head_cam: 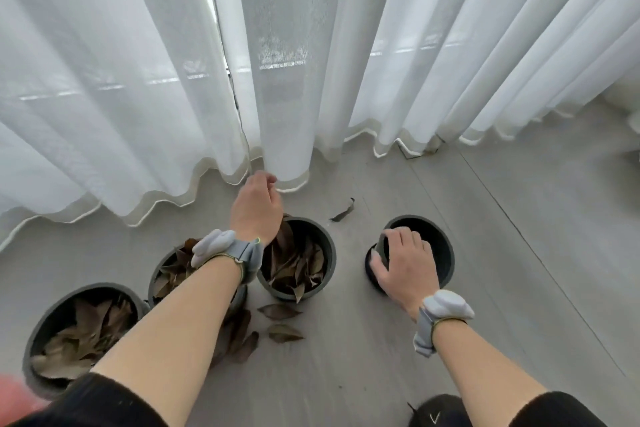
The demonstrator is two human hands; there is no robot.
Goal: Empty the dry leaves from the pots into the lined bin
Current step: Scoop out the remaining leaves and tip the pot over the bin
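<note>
Sheer white curtains (138,80) are hanging down to a grey plank floor (502,253). Three round dark grey plastic pots (330,253), at lower left and centre, are holding dry brown leaves (294,263). The right hand (401,267) is clasping its grip on the rim of a fourth pot (445,253) at right. The left hand (256,208) is reaching to the curtain hem with fingers curled. I cannot tell whether its grip is holding anything.

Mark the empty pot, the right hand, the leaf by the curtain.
empty pot (439,253): head view, inner wall
right hand (401,265): head view, its back
leaf by the curtain (344,212): head view, middle
</note>
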